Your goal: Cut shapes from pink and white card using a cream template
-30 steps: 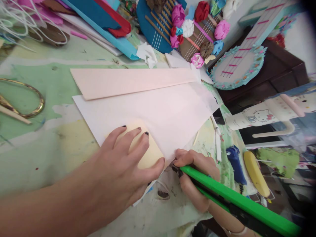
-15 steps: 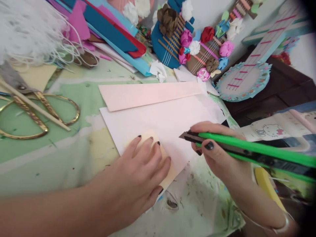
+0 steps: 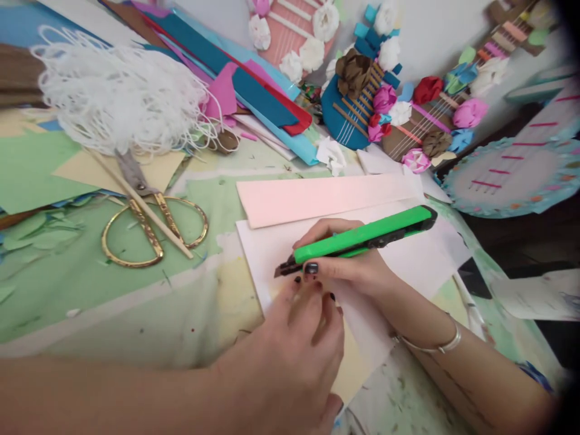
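The right hand (image 3: 356,269) is clamped round the green cutter (image 3: 353,238), blade toward nine o'clock, over white paper (image 3: 421,257). At its seven o'clock, the left hand (image 3: 296,362), fingers slightly apart, rests on cream card (image 3: 357,367). Pink strip (image 3: 317,196) at eleven; scissors (image 3: 145,231) at nine.

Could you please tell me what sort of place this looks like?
Probably a craft workspace: the right hand holds a green utility knife, with gold-handled scissors and guitar-shaped models also in view.
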Demonstrator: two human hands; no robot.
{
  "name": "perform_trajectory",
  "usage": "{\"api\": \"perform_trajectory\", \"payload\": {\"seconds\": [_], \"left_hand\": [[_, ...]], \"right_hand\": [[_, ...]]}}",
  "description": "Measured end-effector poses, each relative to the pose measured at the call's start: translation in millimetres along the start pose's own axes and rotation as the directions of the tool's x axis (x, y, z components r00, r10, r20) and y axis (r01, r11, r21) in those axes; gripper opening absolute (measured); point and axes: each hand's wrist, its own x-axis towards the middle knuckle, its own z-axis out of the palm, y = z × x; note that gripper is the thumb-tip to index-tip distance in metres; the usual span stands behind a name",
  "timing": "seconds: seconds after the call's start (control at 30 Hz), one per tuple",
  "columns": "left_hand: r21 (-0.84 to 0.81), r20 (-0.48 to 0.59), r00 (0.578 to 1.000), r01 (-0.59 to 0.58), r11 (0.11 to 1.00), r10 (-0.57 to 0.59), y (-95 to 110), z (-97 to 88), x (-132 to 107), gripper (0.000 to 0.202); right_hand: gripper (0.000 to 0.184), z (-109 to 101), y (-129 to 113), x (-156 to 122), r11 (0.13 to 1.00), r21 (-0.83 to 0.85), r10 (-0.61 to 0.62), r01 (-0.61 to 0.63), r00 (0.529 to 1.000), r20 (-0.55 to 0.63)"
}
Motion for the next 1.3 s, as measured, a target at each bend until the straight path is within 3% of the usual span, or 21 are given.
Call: {"api": "perform_trajectory", "payload": {"seconds": [0.2,0.43,0.73,1.3], "left_hand": [[0.079,0.036,0.999,-0.036,0.996,0.033,2,6.4,-4,0.051],[0.172,-0.055,0.996,-0.064,0.983,0.074,-2,14.5,-4,0.041],[0.118,0.003,1.000,-0.028,0.993,0.027,1,10.5,-3,0.046],[0.083,-0.013,0.998,-0.055,0.995,0.056,-1,9.6,-2,0.048]], "right_hand": [[0.019,-1,1,-5,0.999,-0.028,0.024,-0.021,0.995,0.099],[0.017,-1,4,-6,0.997,-0.077,0.009,0.002,0.990,0.137],[0.019,-2,3,-6,0.994,-0.109,0.005,0.012,0.988,0.154],[0.018,-1,2,-6,0.993,-0.118,0.015,0.004,0.988,0.155]]}}
